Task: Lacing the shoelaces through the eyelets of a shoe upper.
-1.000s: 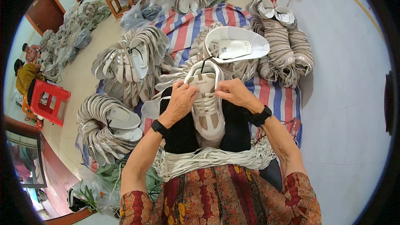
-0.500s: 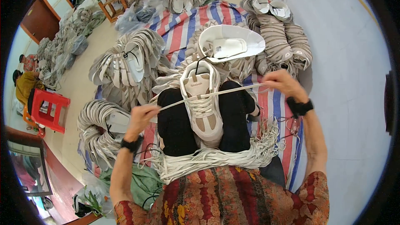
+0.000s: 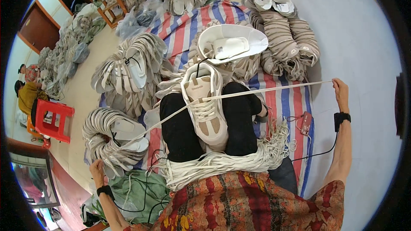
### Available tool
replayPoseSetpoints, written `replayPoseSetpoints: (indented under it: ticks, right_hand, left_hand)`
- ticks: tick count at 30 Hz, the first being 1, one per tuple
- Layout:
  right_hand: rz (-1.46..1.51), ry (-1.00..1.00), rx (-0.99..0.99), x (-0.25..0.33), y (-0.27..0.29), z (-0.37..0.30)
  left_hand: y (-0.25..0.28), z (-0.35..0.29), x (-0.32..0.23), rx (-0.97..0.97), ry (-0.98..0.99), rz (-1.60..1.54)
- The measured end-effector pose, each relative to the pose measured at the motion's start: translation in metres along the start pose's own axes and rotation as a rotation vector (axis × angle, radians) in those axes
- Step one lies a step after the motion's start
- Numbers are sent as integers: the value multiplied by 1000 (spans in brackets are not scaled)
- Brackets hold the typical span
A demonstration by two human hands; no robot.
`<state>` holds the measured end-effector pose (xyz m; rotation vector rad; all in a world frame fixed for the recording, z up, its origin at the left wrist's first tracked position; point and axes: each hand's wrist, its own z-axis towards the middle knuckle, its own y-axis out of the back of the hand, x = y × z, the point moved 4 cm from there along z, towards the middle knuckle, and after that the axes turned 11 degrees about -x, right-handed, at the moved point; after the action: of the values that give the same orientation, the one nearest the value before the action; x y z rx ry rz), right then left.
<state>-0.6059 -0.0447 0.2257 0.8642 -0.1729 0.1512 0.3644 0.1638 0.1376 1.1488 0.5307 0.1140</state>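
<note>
A beige sneaker upper (image 3: 210,129) is held upright between my black-clad knees (image 3: 177,122), its toe toward me and its front laced. From its lacing a long white shoelace (image 3: 274,88) stretches out to both sides. My left hand (image 3: 97,170), low at the left, is closed around one end. Far out at the right, above the grey floor, my right hand (image 3: 341,89) pinches the other end. Both lengths look taut. A thick bundle of loose laces (image 3: 218,167) lies across my lap, between the knees and my patterned top.
Strung rings of shoe uppers (image 3: 112,134) stand at the left, with taller stacks (image 3: 280,38) at the back right. A white upper (image 3: 231,45) lies just beyond the sneaker. Beneath is a striped sheet (image 3: 180,32). A red stool (image 3: 53,119) and another person (image 3: 28,96) are far left.
My hands have moved widely apart, the left down and outward, the right out to the right. The lace between them now spans much farther on both sides of the sneaker upper.
</note>
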Motion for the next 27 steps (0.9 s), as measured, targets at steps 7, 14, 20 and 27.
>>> replayPoseSetpoints:
  ticks: [7, 14, 20, 27]
  right_hand:
    - [263, -633, -490, 33, -20, -106]
    - [1041, -679, -24, 179, -93, -83]
    - [1107, -281, 492, 344, -122, -53]
    - [1056, -223, 624, 370, -150, -55]
  left_hand:
    - [-5, -31, 29, -428, -32, 31]
    - [-67, 41, -60, -403, 108, -553]
    - [-107, 93, -211, -70, 353, -1223]
    - [-98, 67, -370, 399, 99, -1243]
